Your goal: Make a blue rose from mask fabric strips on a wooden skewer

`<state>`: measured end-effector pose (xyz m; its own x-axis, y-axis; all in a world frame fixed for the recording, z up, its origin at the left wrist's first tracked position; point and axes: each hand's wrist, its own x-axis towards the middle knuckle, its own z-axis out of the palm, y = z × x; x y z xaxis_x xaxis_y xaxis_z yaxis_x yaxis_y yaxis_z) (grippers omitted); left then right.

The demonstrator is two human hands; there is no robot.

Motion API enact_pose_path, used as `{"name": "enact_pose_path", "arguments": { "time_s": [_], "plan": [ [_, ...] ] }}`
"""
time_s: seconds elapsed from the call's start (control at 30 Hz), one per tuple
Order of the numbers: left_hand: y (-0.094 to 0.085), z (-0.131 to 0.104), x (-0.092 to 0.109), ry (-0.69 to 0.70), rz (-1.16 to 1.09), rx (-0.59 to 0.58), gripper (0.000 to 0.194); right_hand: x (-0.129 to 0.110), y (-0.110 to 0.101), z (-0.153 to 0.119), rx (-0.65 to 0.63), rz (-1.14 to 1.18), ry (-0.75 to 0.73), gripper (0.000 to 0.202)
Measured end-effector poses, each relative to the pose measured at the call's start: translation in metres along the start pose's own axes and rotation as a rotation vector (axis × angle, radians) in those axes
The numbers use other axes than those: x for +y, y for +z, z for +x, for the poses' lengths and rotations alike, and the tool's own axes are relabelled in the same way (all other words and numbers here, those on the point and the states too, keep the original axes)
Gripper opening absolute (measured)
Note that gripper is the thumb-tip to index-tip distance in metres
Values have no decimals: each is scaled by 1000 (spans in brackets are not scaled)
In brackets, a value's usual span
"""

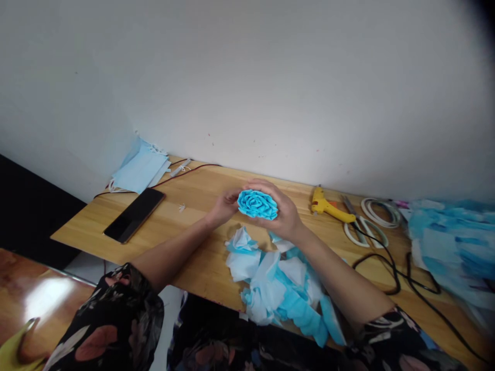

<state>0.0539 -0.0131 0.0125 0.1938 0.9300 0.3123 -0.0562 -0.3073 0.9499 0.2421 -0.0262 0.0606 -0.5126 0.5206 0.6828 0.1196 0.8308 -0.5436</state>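
Holding blue rosette [257, 204] above table [193, 206] w/ R hand [286, 212], curled snugly round its R side, top & bottom; w/ L hand [224, 206] at its L edge, partly bent, can't tell if gripping. Just below, nr front edge: heap of blue & white scraps [276, 288]. Out to R: yellow glue gun [328, 208], scissors [349, 205], coiled white cord [366, 210]. Over to L: dark phone [134, 215], pile of blue masks [141, 167] behind.

Blue rosette [257, 204], far end hidden
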Motion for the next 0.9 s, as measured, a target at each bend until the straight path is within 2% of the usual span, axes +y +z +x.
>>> {"name": "enact_pose_path", "arguments": {
  "time_s": [0.1,0.3,0.37,0.5,0.6,0.73,0.9],
  "plan": [
    [-1,0,4,-3,13,-17,40,-1,1,1,10,-2,9,49],
    [-2,-1,1,21,23,24,37,-1,3,1,33,23,-7,46],
    [-2,-1,0,17,9,21,39,-1,2,1,8,26,46,58],
    [-3,-1,1,35,-38,-1,36,5,-1,-1,-54,37,121,105],
    [-3,0,2,45,-46,-11,37,9,-3,-3,-62,39,120,115],
    [-2,2,1,33,-31,-10,42,7,-5,-1,-56,20,107,110],
    [-1,3,1,14,-18,-31,46,2,-6,2,-20,-26,98,70]
  ]
}}
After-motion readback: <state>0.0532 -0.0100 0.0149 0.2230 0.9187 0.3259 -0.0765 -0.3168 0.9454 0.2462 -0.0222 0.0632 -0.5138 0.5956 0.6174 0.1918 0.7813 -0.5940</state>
